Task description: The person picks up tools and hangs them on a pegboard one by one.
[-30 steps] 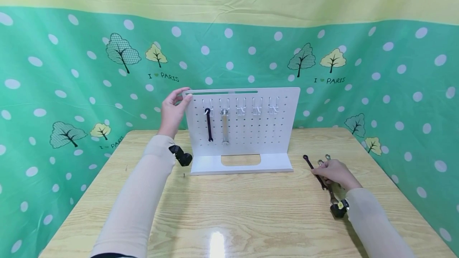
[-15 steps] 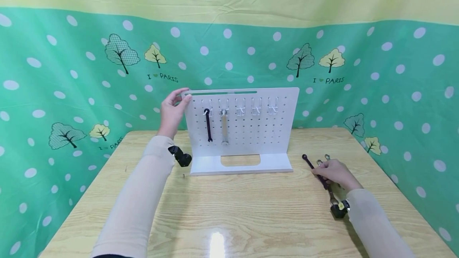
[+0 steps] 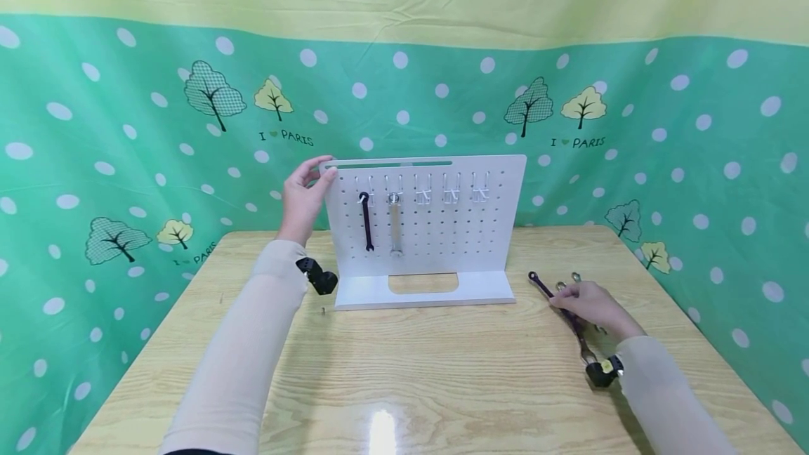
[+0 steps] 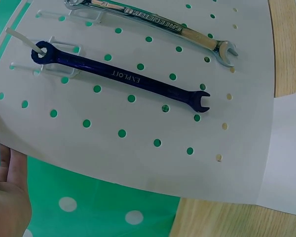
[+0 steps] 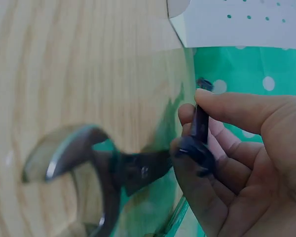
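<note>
My left hand (image 3: 303, 195) holds the upper left corner of a white pegboard (image 3: 430, 237), thumb in front and fingers behind. A dark blue combination wrench (image 4: 123, 74) hangs by its ring from the first hook. Beside it hangs a silver combination wrench (image 3: 395, 227). On the right side of the table, my right hand (image 3: 590, 304) pinches a dark combination wrench (image 3: 542, 285) between thumb and fingers, ring end pointing away. Just beyond that hand in the right wrist view lies a larger wrench's open end (image 5: 84, 158); my fingers hide part of it.
Three wire hooks (image 3: 451, 192) on the pegboard bear nothing. Metal wrench ends (image 3: 576, 277) show behind my right hand on the wooden table (image 3: 430, 378). A green and yellow printed curtain (image 3: 404, 90) stands close behind and at both sides.
The dark wrench in my right hand has shifted slightly left at its ring end. My left hand keeps its hold on the board. The head view has drifted a little.
</note>
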A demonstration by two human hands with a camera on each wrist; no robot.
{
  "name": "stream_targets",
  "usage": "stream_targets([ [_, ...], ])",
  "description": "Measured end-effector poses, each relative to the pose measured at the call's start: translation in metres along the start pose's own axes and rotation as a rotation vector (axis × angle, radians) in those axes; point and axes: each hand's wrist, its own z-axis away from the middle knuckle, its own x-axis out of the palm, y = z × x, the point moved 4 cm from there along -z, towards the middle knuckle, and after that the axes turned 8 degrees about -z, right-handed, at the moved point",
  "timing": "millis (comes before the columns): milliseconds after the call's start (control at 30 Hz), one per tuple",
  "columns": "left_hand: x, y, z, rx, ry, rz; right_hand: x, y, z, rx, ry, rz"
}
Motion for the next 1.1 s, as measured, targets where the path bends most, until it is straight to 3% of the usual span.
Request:
stream_targets([
  [300, 0.0, -0.001, 0.0, 0.0, -0.001, 0.008, -0.001, -0.019, 0.002, -0.052, 0.013, -0.032],
  [767, -0.001, 0.001, 0.001, -0.006, 0.0, 0.013, -0.011, -0.062, 0.007, -0.158, -0.037, -0.189],
  [1100, -0.001, -0.001, 0.0, -0.005, -0.003, 0.019, -0.005, -0.09, 0.007, -0.21, -0.037, -0.173],
])
